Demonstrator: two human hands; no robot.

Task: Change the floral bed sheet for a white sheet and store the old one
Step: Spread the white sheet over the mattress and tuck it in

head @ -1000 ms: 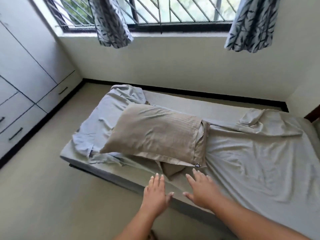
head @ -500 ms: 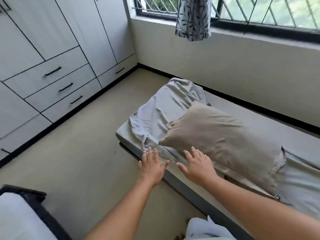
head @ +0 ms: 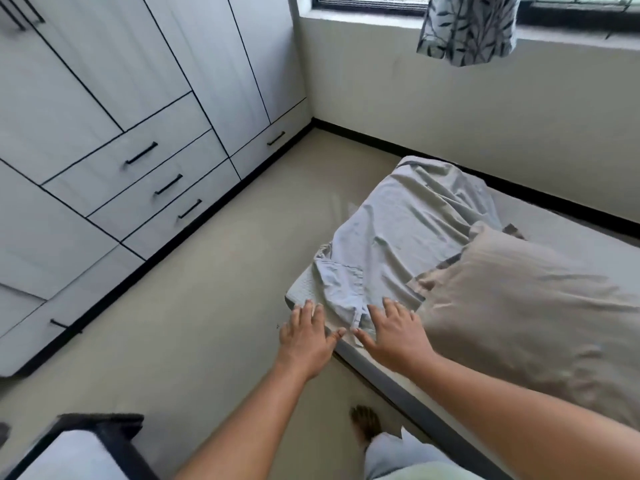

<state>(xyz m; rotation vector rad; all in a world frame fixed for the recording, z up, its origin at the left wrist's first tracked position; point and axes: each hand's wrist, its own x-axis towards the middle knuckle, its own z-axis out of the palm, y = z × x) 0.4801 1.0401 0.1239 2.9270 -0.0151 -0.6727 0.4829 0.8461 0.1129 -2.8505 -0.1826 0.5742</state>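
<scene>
Pale grey-white cloth, the white sheet, lies crumpled over the near corner of the mattress, bunched and creased, with its loose hem trailing toward the bed's edge at about 6 o'clock of the bundle. Part of the mattress top shows bare beyond it, toward 2 o'clock. Both hands reach out flat over that corner. The left hand hovers at the mattress edge, fingers spread, grip apart and holding nothing, its fingertips at the corner. The right hand lies palm-down on the hem of the sheet, fingers splayed, also apart; whether it presses the cloth or just skims it is hard to tell from this angle. The thumbs nearly meet between the two hands.

At 3 o'clock of the hands a beige pillow rests on the bed, overlapping the sheet's edge. Below, at 6 o'clock, a bare foot stands on the beige floor beside the bed frame. A white wardrobe with black-handled drawers fills the 10 o'clock side. A leaf-patterned curtain hangs by the window at 1 o'clock. At 7 o'clock a dark-framed piece of furniture shows only its corner.
</scene>
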